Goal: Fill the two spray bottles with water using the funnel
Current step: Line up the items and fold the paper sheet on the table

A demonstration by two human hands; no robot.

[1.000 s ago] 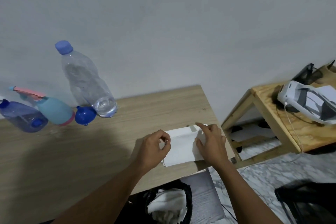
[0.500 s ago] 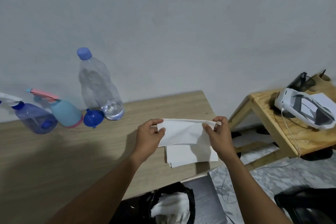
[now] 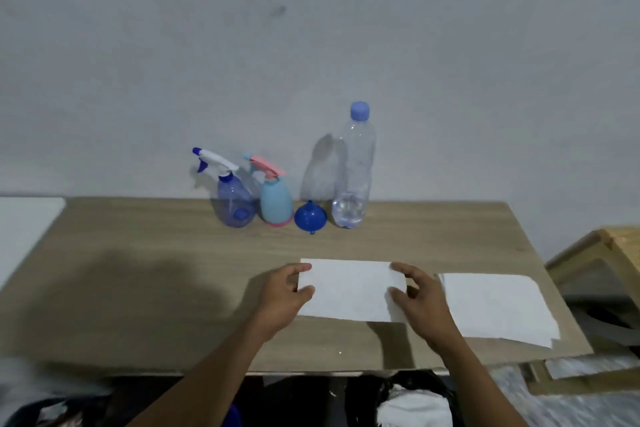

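The person's left hand (image 3: pixel 282 295) pinched the left edge of a white sheet (image 3: pixel 349 291), with the thumb on the near side and the fingers curled over the far corner. The right hand (image 3: pixel 420 302) gripped the sheet's right edge in the same way, thumb and forefinger curled round it. The sheet was spread flat between the 2 hands over the near part of the wooden table (image 3: pixel 138 270). Whether it lay on the top or hung just above it could not be told. Just right of the right hand, a paper stack (image 3: pixel 495 305) lay on the table's near right corner.

The task's things stood in a row at the table's far edge, against the wall (image 3: pixel 311 45) and well apart from both hands. From the left came a purple spray bottle (image 3: pixel 235 204) with a white trigger head on, then a pale blue spray bottle (image 3: pixel 276 201) with a pink trigger head on, just beside it. Next came the blue funnel (image 3: pixel 310 217), and then an upright clear water bottle (image 3: pixel 353 177), capped, with water only in its lowest part.
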